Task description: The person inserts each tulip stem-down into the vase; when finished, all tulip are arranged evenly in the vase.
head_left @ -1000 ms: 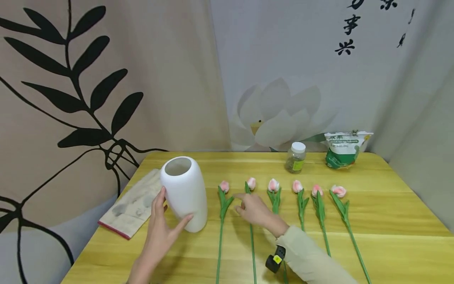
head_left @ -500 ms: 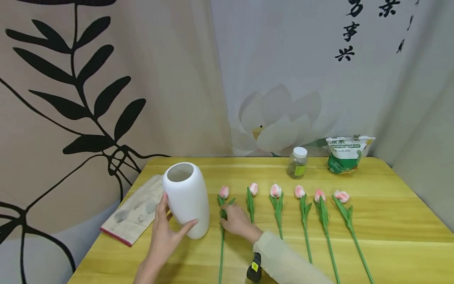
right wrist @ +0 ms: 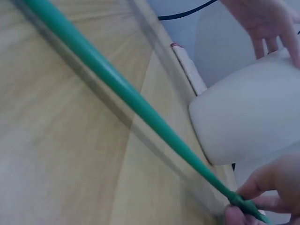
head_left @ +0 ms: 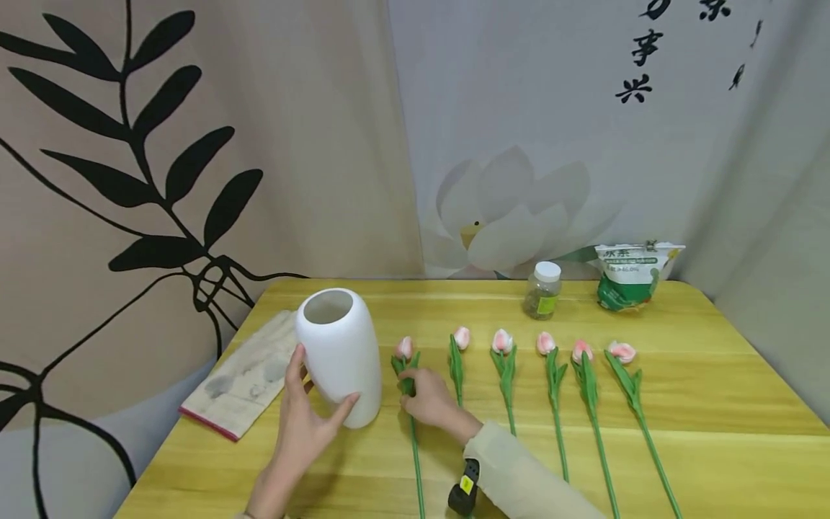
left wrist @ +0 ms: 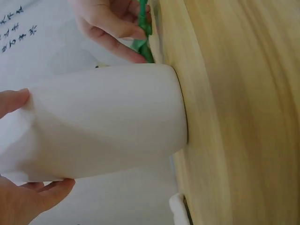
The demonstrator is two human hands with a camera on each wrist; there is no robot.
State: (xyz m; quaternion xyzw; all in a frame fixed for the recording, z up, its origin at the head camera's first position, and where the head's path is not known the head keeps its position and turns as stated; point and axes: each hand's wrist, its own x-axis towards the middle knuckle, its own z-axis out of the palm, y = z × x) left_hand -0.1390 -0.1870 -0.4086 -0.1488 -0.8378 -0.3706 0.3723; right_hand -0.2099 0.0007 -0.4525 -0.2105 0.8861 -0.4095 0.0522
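White vase (head_left: 344, 360) | left fingers (head_left: 295, 373) around it | right fingers (right wrist: 262, 180) pinching tulip (right wrist: 117, 83)

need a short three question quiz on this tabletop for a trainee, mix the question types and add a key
1. Short answer: what does the left hand hold?

2. True or false: in the head view, the jar stands to the left of the green and white bag.

3. Multiple choice: counting the one that the right hand pinches, how many tulips show in the head view?
a) four
b) five
c) six

Key:
1. The white vase
2. True
3. c) six
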